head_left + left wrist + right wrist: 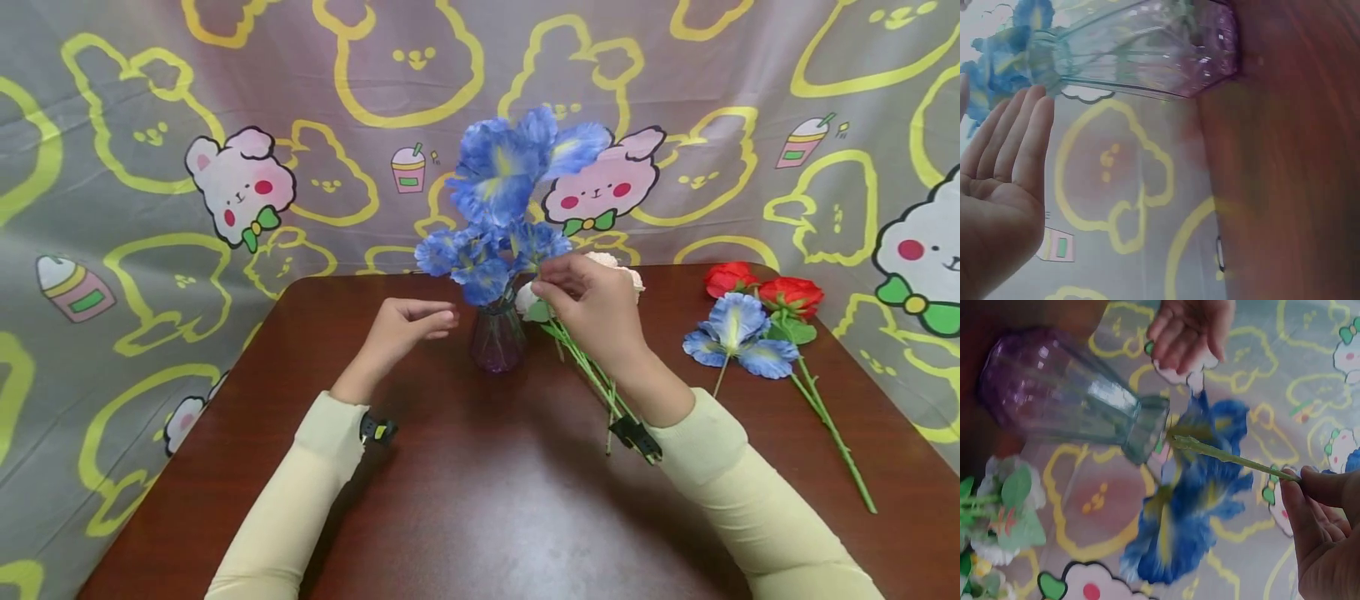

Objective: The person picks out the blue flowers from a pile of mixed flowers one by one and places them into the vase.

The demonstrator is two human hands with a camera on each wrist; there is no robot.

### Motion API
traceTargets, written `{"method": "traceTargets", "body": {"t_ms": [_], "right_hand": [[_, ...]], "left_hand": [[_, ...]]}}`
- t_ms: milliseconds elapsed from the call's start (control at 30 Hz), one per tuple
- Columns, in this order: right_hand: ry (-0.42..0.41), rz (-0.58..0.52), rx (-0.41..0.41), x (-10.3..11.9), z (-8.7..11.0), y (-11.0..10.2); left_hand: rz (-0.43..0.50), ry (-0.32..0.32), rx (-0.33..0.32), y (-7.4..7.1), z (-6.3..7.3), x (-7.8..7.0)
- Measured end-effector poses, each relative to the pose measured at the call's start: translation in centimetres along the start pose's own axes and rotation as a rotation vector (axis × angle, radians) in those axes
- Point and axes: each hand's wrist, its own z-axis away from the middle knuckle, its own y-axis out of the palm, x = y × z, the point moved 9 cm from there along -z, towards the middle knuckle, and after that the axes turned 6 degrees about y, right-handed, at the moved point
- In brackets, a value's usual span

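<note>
A glass vase (498, 337), purple at its base and clear greenish at its neck, stands upright on the table with blue irises (480, 265) in it. Between thumb and fingertips my right hand (600, 312) pinches the green stem (1229, 455) of another blue iris, whose bloom (498, 171) appears above the others. In the right wrist view the stem's lower end is near the vase's mouth; whether it touches cannot be told. To the left of the vase, my left hand (408, 329) is held apart from it, holding nothing, its fingers nearly straight in the left wrist view.
White and pale flowers (528, 302) with long green stems lie right of the vase, partly behind my right hand. Farther right on the brown table (480, 517) lie red flowers (791, 296) and a loose blue iris (735, 333). A patterned curtain (300, 100) surrounds the table's far sides.
</note>
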Motion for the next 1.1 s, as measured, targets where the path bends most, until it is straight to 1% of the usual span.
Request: {"method": "traceTargets", "body": {"t_ms": [100,233,367,467,600,733,800,933,1100], "right_hand": [[-0.053,0.000,0.032,0.7,0.2,1.3],[-0.116,-0.001,0.076,1.3,0.6,3.0],[-0.127,-0.018,0.125,1.5,1.0,4.5],[-0.116,-0.019,0.156,1.3,1.4,5.5],[-0.099,-0.014,0.189,1.2,1.8,6.7],[-0.076,-0.023,0.215,1.1,2.1,7.5],[-0.065,-0.032,0.232,1.0,2.2,7.8],[-0.047,-0.022,0.263,0.8,2.4,8.4],[-0.041,-0.028,0.274,0.7,2.7,8.7]], "left_hand": [[0.032,0.053,0.000,0.3,0.1,-1.3],[0.066,0.145,-0.023,0.5,0.1,-3.2],[0.122,0.224,-0.054,0.6,0.2,-4.7],[0.171,0.257,-0.072,0.9,0.4,-5.5],[0.236,0.281,-0.093,1.2,0.6,-6.1],[0.310,0.293,-0.093,1.4,0.6,-6.2],[0.316,0.287,-0.092,1.5,0.6,-6.1],[0.298,0.265,-0.103,1.5,0.7,-5.9],[0.303,0.246,-0.117,1.5,0.7,-5.7]]}}
